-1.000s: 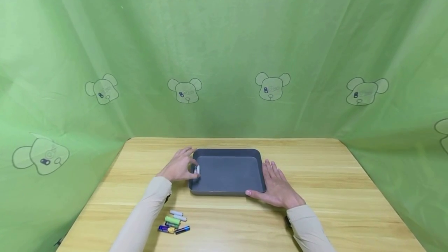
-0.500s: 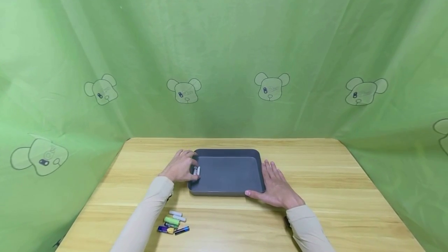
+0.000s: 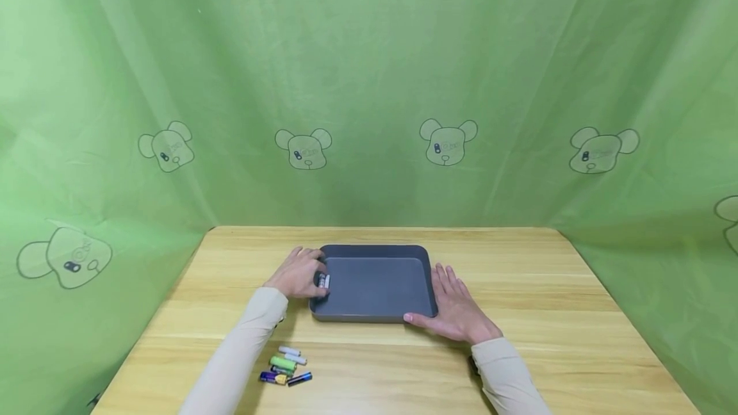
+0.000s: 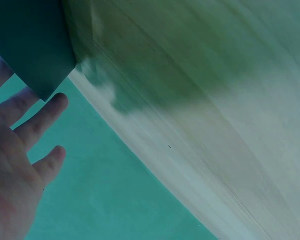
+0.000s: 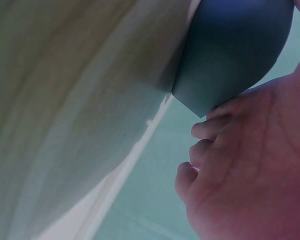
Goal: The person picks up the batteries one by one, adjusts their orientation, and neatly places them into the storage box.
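Note:
A dark grey rectangular tray [image 3: 375,287] lies on the table between both hands. At its left end, my left hand [image 3: 295,274] reaches over the rim and pinches small white batteries [image 3: 325,282] between thumb and index finger, just inside the wall. Its other fingers [image 4: 42,120] spread along the outside of the tray in the left wrist view, where the batteries are out of sight. My right hand [image 3: 458,312] rests against the tray's right side with fingers straight, its thumb at the front corner. The right wrist view shows that palm [image 5: 255,165] beside the tray wall [image 5: 230,60].
Nearer the person, a loose group of batteries lies on the wooden table [image 3: 548,312]: white ones [image 3: 290,351], a green one [image 3: 284,362], a purple and yellow one [image 3: 273,378] and a dark blue one [image 3: 300,379]. A green printed curtain [image 3: 369,191] surrounds the table.
My left hand has shifted slightly right and down at the tray's left wall, its fingers and thumb closer in around the white batteries. The right hand, tray and loose batteries stay put.

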Tool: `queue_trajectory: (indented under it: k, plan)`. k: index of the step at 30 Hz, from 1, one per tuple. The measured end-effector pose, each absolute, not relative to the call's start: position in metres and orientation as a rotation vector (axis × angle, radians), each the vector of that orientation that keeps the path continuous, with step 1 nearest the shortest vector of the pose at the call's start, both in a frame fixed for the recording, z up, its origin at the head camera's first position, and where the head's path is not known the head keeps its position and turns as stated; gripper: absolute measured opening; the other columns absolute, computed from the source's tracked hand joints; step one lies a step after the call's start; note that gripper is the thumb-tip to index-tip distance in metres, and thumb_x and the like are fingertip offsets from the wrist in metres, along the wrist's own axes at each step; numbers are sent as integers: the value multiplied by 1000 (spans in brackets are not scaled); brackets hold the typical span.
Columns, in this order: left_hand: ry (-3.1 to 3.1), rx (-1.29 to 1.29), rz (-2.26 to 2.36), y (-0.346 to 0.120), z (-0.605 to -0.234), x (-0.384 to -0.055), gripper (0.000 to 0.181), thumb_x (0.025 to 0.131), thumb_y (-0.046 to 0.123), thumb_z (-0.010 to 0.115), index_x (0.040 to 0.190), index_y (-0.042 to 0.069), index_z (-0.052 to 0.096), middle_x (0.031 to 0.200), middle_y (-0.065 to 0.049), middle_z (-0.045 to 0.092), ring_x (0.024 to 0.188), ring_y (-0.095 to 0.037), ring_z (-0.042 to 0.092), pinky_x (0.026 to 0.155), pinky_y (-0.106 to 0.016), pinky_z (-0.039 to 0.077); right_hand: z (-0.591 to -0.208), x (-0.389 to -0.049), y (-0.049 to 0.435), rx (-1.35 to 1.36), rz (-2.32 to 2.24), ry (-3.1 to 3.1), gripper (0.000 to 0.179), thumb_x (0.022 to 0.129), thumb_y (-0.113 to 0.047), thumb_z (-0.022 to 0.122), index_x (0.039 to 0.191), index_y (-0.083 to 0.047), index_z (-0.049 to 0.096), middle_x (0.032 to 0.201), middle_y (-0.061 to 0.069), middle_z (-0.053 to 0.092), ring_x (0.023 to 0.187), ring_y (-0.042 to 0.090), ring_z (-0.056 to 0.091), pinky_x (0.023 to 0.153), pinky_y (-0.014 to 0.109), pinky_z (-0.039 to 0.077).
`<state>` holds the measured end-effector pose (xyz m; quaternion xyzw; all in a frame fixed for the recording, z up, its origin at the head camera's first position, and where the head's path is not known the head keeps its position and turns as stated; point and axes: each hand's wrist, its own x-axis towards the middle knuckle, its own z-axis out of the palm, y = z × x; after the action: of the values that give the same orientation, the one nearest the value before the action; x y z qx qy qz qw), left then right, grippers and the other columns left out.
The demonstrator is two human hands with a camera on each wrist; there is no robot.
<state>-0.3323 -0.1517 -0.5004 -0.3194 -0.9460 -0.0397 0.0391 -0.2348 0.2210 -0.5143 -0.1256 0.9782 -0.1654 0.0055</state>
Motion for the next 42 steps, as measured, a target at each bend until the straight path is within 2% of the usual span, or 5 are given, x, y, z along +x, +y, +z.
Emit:
queue_trajectory:
  k: [9, 19, 29, 36, 42]
  plan:
    - [-2924, -972, -105, -151, -500, -332, 47, 79, 53, 80, 108, 16, 79, 143, -14, 62, 131, -37, 59, 120, -63, 35, -515, -235, 221, -391, -522, 3057, 128, 83, -81, 59, 160, 10, 12, 171, 29, 11, 160, 48, 9, 130, 63, 15]
    - [-2942, -991, -148, -151, -502, -333, 53, 80, 52, 79, 118, 16, 76, 143, -14, 62, 130, -36, 60, 121, -63, 36, -513, -234, 220, -387, -526, 3028, 128, 84, -81, 58, 161, 8, 10, 171, 29, 8, 160, 47, 7, 130, 62, 13]
    - [-2935, -993, -178, -152, -504, -334, 52, 80, 52, 78, 118, 17, 76, 141, -12, 63, 127, -35, 61, 119, -60, 38, -513, -234, 221, -391, -519, 3031, 127, 85, -81, 57, 161, 9, 10, 171, 29, 8, 160, 48, 7, 130, 62, 13]
    - [-2936, -945, -315, -156, -497, -327, 59, 86, 56, 74, 127, 12, 71, 146, -15, 59, 137, -38, 55, 121, -57, 37, -513, -234, 221, -402, -523, 3038, 127, 85, -81, 57, 160, 10, 11, 171, 30, 9, 160, 48, 7, 130, 62, 13]
    - [-2900, -880, -459, -167, -481, -315, 57, 89, 51, 75, 131, 12, 70, 150, -15, 56, 139, -39, 53, 121, -60, 37, -512, -235, 221, -399, -520, 3039, 127, 84, -81, 57, 160, 9, 11, 171, 30, 9, 160, 48, 7, 130, 62, 13]
